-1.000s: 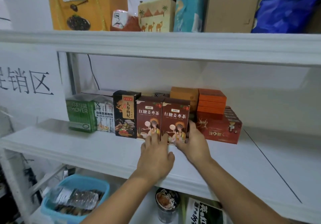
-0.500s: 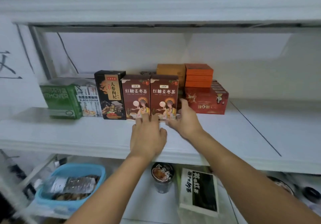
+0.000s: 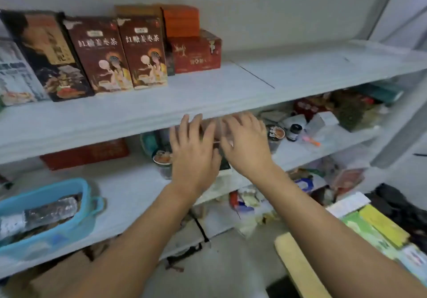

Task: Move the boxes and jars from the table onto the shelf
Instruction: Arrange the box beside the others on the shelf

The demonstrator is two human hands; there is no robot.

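White shelf [image 3: 208, 96]; left hand [image 3: 194, 152], right hand [image 3: 248, 146] apparently empty.

White coffee box [image 3: 13, 76], left end of white upper shelf [image 3: 208, 99]: cut by frame edge. Blue plastic tub [image 3: 57, 235], white lower shelf [image 3: 129, 191]: likewise cut. Flat red box [image 3: 85, 153]: top hidden behind upper shelf's edge.

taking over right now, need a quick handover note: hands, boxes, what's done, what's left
Hands: left hand open, fingers spread, holding nothing, in front of the shelf edge. right hand the same, beside it.
Things: two red tea boxes stand upright side by side on the shelf, right of a black box.
Done: those boxes are shelved.
Left: green and yellow packs lie at lower right, possibly on the table. Most of it is out of view, so what remains cannot be counted.
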